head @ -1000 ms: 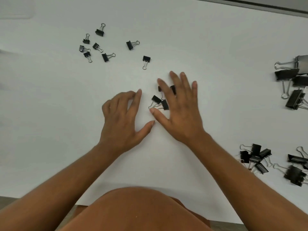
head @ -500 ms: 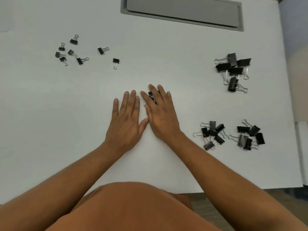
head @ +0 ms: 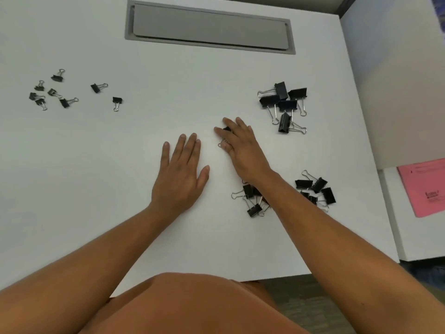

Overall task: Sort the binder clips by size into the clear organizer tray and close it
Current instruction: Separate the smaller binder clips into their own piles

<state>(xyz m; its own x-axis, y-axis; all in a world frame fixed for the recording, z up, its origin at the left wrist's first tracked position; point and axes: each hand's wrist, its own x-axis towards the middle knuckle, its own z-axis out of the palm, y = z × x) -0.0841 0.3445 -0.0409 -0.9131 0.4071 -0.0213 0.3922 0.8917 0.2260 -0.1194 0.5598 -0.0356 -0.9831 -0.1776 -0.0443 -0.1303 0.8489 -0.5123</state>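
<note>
Head view shows us both hands flat on the white table (head: pixel 120 189). Our left hand (head: pixel 179 175) lies palm down with fingers straight and loosely spread, holding nothing. Our right hand (head: pixel 243 150) lies just beside it, fingers straight, pressing down on a few small binder clips (head: pixel 225 135); only a black edge and a wire loop peek out, so we cannot tell how many are under it. Small clips (head: pixel 65 92) are scattered at the far left. Large clips (head: pixel 284 104) sit in a pile at the far right. Two piles of medium clips (head: pixel 252 201) lie near right, one partly hidden by our right forearm. A grey hatch (head: pixel 209 26) is set in the table's far side, and pink paper (head: pixel 426 189) lies off to the right.
</note>
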